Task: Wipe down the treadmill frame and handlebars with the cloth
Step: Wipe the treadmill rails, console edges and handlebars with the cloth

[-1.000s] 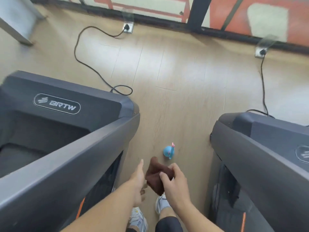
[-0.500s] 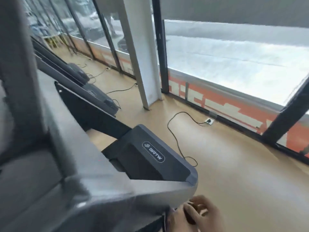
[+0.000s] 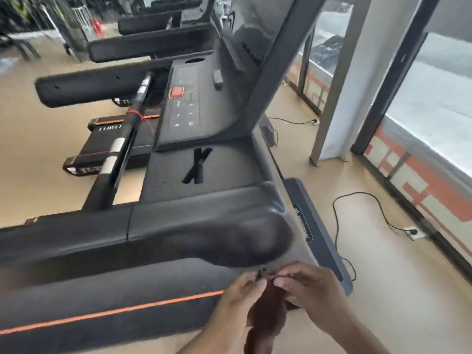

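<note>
Below the padded handlebar point(image 3: 204, 233), the left hand point(image 3: 238, 293) and right hand point(image 3: 310, 292) pinch the top edge of the dark red cloth point(image 3: 265, 318), which hangs between them. Pinched so lightly, it could slip and drop to the floor point(image 3: 383, 290).

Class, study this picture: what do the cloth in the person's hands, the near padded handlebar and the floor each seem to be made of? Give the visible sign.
Cloth: dark reddish-brown soft fabric, perhaps microfibre; it hangs limp and folds, pinched by the left hand and right hand.
Handlebar: black padding, perhaps vinyl or foam rubber; soft sheen, rounded edges and a seam.
Floor: tan wood-look plank or laminate; smooth, faintly glossy.
</note>
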The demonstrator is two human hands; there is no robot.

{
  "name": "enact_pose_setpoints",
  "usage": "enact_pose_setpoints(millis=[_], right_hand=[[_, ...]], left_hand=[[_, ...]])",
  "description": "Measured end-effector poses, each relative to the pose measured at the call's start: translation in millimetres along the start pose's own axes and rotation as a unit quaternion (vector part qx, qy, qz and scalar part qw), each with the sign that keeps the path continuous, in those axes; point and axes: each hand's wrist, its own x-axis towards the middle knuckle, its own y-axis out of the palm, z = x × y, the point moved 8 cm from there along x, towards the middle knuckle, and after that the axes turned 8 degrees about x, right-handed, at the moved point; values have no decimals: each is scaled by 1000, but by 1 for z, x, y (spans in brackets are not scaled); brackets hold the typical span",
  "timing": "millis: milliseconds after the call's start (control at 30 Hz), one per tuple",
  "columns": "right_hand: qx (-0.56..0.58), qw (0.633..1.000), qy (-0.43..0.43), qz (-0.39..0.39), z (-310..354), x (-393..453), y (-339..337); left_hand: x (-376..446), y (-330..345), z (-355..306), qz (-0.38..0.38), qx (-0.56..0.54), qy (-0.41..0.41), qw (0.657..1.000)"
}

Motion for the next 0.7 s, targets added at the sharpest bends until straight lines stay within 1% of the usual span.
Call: enact_pose_setpoints(millis=[33, 67, 133, 233, 333, 400, 500, 633, 700], right_hand=[[27, 999, -30, 9, 16, -1, 11], [27, 997, -64, 12, 33, -3, 20], [33, 993, -114, 28, 69, -11, 40], [38, 977, -206, 51, 111, -20, 66], [93, 962, -257, 29, 144, -28, 89], [127, 957, -258, -18, 164, -31, 105], [165, 957, -235, -47, 185, -35, 135], [195, 953, -219, -72, 188, -41, 183], [197, 950, -224, -96, 186, -47, 204]], left_hand=[[-2, -9, 1, -2, -8, 24, 1000], [-6, -15, -5, -1, -31, 47, 998], [-19, -37, -20, -30, -67, 105, 992], [-41, -64, -52, -40, -63, 177, 981], [-66, -95, -88, -85, -27, 241, 966], [-85, -116, -113, -125, 3, 287, 950], [-114, -142, -147, -167, 5, 347, 923], [-125, -172, -158, -211, -39, 352, 911], [-128, -186, -161, -222, -32, 351, 909]])
